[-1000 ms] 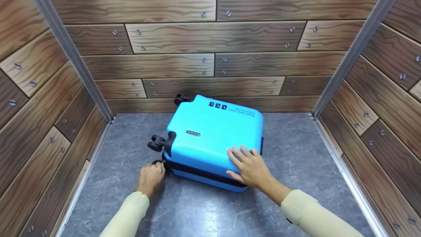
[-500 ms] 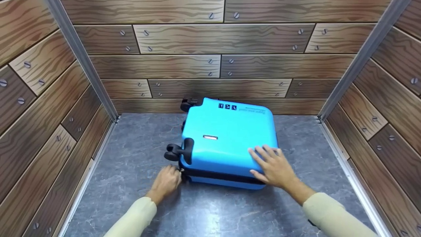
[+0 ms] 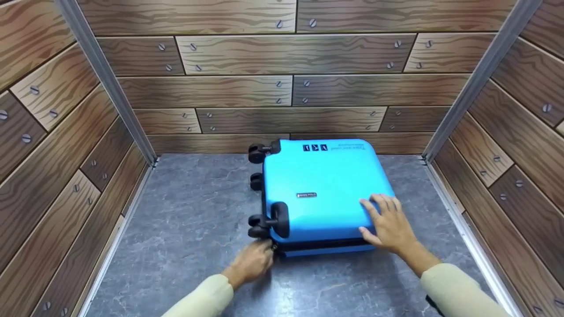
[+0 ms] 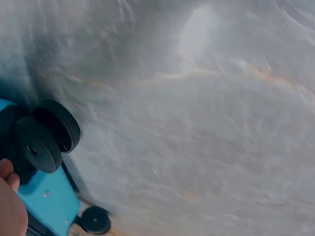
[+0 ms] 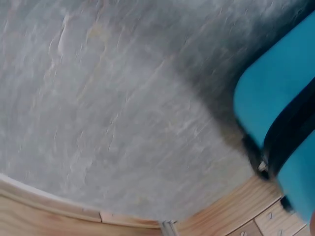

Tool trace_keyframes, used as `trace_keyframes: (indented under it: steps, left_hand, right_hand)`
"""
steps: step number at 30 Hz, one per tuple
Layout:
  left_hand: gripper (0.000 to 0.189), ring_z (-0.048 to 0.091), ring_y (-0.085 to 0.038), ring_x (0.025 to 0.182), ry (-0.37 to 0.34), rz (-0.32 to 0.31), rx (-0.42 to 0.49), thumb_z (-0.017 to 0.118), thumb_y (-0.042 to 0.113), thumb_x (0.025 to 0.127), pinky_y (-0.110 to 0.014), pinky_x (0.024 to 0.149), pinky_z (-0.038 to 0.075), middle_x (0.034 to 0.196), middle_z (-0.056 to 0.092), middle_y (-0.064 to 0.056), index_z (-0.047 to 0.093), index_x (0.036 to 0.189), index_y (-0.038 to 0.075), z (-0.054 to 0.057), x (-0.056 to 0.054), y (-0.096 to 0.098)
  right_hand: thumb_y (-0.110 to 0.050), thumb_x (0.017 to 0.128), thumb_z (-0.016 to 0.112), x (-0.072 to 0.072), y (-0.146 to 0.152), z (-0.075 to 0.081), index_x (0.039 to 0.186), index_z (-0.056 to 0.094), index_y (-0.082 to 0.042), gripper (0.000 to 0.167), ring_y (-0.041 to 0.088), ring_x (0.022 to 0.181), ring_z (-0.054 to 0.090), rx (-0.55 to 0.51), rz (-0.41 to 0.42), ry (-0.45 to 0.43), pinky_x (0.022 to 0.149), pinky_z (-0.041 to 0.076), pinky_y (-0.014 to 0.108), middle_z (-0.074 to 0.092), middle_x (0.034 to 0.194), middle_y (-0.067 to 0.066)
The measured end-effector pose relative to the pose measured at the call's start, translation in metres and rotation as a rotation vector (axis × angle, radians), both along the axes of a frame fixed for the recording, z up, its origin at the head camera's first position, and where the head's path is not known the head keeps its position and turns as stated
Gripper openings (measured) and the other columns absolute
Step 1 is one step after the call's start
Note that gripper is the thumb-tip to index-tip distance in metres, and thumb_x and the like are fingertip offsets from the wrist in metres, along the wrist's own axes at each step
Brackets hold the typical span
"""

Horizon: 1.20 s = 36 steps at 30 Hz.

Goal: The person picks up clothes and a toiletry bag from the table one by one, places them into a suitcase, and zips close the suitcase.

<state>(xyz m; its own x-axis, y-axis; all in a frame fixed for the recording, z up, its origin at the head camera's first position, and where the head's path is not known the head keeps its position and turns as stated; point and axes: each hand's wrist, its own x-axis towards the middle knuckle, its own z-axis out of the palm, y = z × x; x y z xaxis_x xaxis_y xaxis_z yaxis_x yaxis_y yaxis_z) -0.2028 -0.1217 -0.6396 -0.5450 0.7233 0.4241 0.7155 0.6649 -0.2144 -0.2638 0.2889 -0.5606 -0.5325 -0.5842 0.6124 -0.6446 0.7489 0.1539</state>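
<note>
A bright blue hard-shell suitcase (image 3: pixel 326 176) lies flat on the grey floor, its black caster wheels (image 3: pixel 260 225) pointing left. At its near left corner, just below a wheel, my left hand (image 3: pixel 253 262) grips the suitcase with curled fingers. What exactly the fingertips hold there is hidden. The left wrist view shows a few fingers (image 4: pixel 9 172) close beside a double wheel (image 4: pixel 47 135). On the near right corner of the lid rests my right hand (image 3: pixel 387 224), fingers spread and thumb over the front edge. A black zip band (image 3: pixel 326 244) runs along the near side.
Wood-plank-patterned walls (image 3: pixel 238 90) enclose the floor (image 3: pixel 194 211) at the back, left and right. Metal strips (image 3: pixel 467 240) line the floor edges. The suitcase's far edge lies close to the back wall.
The suitcase has turned counterclockwise and shifted right, so its near edge now runs almost level. Both hands have moved right with it, staying at the same corners.
</note>
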Motion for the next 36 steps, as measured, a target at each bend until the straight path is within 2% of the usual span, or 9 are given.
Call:
trace_keyframes:
  steps: [4,9,11,14,19,23,27,32,36]
  left_hand:
    - [0.014,0.056,-0.017,0.077,0.067,-0.024,0.014,0.070,0.022,0.083,-0.030,0.076,0.049,0.087,0.058,-0.003,0.064,0.078,0.010,-0.002,0.003,0.008]
    - [0.013,0.056,-0.016,0.075,0.069,-0.037,0.030,0.071,0.022,0.082,-0.030,0.073,0.050,0.087,0.057,-0.003,0.064,0.078,0.011,-0.005,0.007,0.012]
    - [0.014,0.056,-0.016,0.075,0.079,-0.019,0.023,0.072,0.023,0.082,-0.029,0.073,0.050,0.086,0.058,-0.002,0.065,0.081,0.011,-0.006,0.009,0.013]
    - [0.016,0.057,-0.016,0.075,0.143,0.032,0.038,0.073,0.026,0.081,-0.029,0.075,0.050,0.086,0.059,-0.001,0.067,0.083,0.010,-0.010,0.010,0.017]
    - [0.020,0.058,-0.018,0.077,0.294,0.120,0.088,0.070,0.034,0.081,-0.034,0.076,0.048,0.083,0.062,0.000,0.068,0.082,0.014,-0.016,0.009,0.022]
    - [0.022,0.061,-0.020,0.078,0.358,0.156,0.107,0.067,0.037,0.082,-0.039,0.078,0.048,0.079,0.063,0.001,0.068,0.083,0.015,-0.019,0.006,0.023]
    - [0.021,0.062,-0.020,0.074,0.387,0.164,0.151,0.067,0.035,0.079,-0.042,0.079,0.048,0.073,0.062,0.000,0.067,0.081,0.014,-0.020,0.005,0.025]
    - [0.021,0.058,-0.019,0.063,0.381,0.178,0.196,0.067,0.035,0.076,-0.041,0.074,0.049,0.063,0.057,0.002,0.061,0.072,0.015,-0.021,0.005,0.026]
    - [0.024,0.056,-0.020,0.059,0.369,0.177,0.196,0.068,0.035,0.073,-0.042,0.072,0.049,0.059,0.055,0.001,0.058,0.068,0.014,-0.019,0.004,0.027]
  right_hand:
    - [-0.071,0.092,0.035,0.002,-0.029,-0.003,0.130,0.053,-0.002,0.081,0.041,0.110,0.045,-0.030,-0.026,0.010,0.091,0.036,0.057,0.047,0.122,0.026]
    - [-0.079,0.085,0.040,0.011,-0.088,-0.003,0.133,0.051,-0.004,0.090,0.037,0.113,0.046,-0.002,-0.066,-0.029,0.088,0.039,0.056,0.047,0.125,0.023]
    - [-0.082,0.081,0.044,0.016,-0.117,-0.002,0.134,0.051,-0.005,0.093,0.036,0.113,0.046,0.009,-0.078,-0.037,0.088,0.041,0.055,0.048,0.127,0.021]
    - [-0.079,0.077,0.053,0.024,-0.161,0.001,0.132,0.053,-0.006,0.091,0.034,0.114,0.047,0.026,-0.098,-0.040,0.090,0.041,0.054,0.049,0.128,0.018]
    - [-0.059,0.075,0.063,0.032,-0.213,0.009,0.133,0.053,-0.004,0.080,0.034,0.117,0.047,0.107,-0.204,-0.057,0.096,0.040,0.054,0.049,0.129,0.016]
    - [-0.051,0.070,0.068,0.033,-0.227,0.012,0.134,0.051,-0.005,0.081,0.033,0.119,0.045,0.129,-0.283,-0.072,0.098,0.038,0.054,0.049,0.130,0.015]
    - [-0.053,0.068,0.072,0.032,-0.229,0.012,0.133,0.051,-0.008,0.082,0.032,0.118,0.045,0.121,-0.304,-0.068,0.097,0.038,0.052,0.048,0.129,0.013]
    - [-0.052,0.065,0.075,0.030,-0.232,0.012,0.130,0.052,-0.007,0.082,0.032,0.114,0.047,0.112,-0.305,-0.025,0.093,0.039,0.053,0.050,0.124,0.013]
    - [-0.051,0.066,0.075,0.031,-0.235,0.016,0.129,0.053,-0.004,0.081,0.033,0.111,0.048,0.139,-0.319,-0.015,0.088,0.043,0.054,0.052,0.122,0.015]
